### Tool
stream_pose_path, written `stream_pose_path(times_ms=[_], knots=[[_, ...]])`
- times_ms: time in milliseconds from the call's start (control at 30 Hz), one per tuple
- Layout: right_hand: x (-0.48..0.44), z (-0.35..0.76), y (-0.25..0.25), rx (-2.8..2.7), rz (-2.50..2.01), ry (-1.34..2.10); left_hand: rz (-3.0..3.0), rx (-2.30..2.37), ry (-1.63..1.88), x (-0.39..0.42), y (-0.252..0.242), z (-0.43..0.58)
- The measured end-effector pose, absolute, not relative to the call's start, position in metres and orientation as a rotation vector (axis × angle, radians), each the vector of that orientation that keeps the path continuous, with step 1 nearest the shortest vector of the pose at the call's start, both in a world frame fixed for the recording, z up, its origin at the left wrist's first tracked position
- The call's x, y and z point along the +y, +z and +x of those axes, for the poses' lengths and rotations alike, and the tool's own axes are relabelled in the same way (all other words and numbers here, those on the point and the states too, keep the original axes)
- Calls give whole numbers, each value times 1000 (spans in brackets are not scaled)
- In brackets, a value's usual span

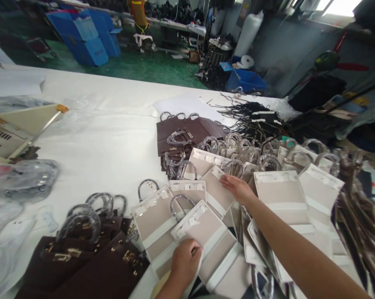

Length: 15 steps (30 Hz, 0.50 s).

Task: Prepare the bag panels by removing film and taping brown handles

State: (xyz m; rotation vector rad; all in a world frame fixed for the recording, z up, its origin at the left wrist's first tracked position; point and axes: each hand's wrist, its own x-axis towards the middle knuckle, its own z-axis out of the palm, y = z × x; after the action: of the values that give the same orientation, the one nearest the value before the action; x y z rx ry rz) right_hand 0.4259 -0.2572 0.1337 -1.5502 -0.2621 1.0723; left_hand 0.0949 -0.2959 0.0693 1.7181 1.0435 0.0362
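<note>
My left hand (187, 257) is closed at the left edge of a beige handbag panel (206, 226), its fingers curled around that edge. The panel has pale cross strips and a loop handle wrapped in clear plastic. Farther forward, my right hand (239, 187) reaches out with fingers stretched and close together, touching the upper part of another beige handbag panel (217, 189). More beige panels (156, 216) overlap to the left of it and to its right. My right forearm hides part of the pile beneath.
Dark brown handbags (78, 261) with wrapped handles lie front left; a brown stack (187, 133) lies beyond. Black cords (249, 120) spread at the back right. A cream machine (16, 133) and plastic-wrapped items (28, 178) occupy the left. Blue bins (84, 41) stand on the green floor.
</note>
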Motion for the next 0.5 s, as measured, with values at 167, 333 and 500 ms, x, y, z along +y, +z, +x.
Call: stream_pose_path(times_ms=[167,333,500], knots=[[-278,414,111,-226,-1505,1092,1745,1061,77,-301,79,95],[-275,420,126,-295,-1529,1101,1690,1049,151,-309,84,88],[-243,410,134,-446,-1618,981,1589,1129,217,-333,98,64]])
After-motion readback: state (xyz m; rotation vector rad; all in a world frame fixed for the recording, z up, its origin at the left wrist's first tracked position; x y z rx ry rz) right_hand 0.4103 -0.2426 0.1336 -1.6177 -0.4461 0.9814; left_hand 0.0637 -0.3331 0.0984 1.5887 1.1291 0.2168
